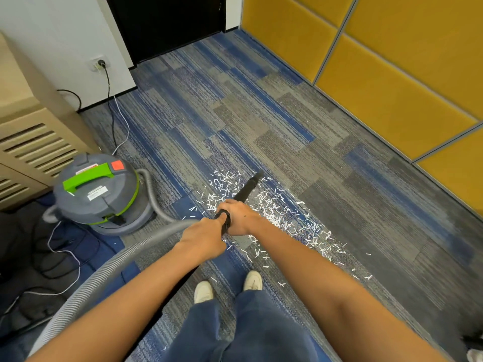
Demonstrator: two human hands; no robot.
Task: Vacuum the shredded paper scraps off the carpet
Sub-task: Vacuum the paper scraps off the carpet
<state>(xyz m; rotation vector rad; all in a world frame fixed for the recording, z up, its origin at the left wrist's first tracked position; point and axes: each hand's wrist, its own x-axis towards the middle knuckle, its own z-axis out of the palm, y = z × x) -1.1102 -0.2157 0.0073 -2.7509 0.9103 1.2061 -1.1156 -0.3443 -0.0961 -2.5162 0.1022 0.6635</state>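
White shredded paper scraps [282, 212] lie scattered in a band across the blue and grey carpet [261, 121], just ahead of my feet. A black vacuum nozzle [248, 188] points forward and down, its tip among the far scraps. My right hand [240, 218] grips the nozzle's rear end. Just behind it, my left hand [202, 237] holds the black cuff where the grey ribbed hose [104, 273] joins. The hose curves back to a grey canister vacuum [100, 194] with a green handle, standing on the left.
A beige slatted cabinet [34, 145] stands at the left. The vacuum's black cord runs to a wall socket [100, 64]. Loose cables [57, 257] lie on the dark floor at lower left. Yellow padded wall panels [392, 74] line the right side; a dark door [167, 24] is ahead.
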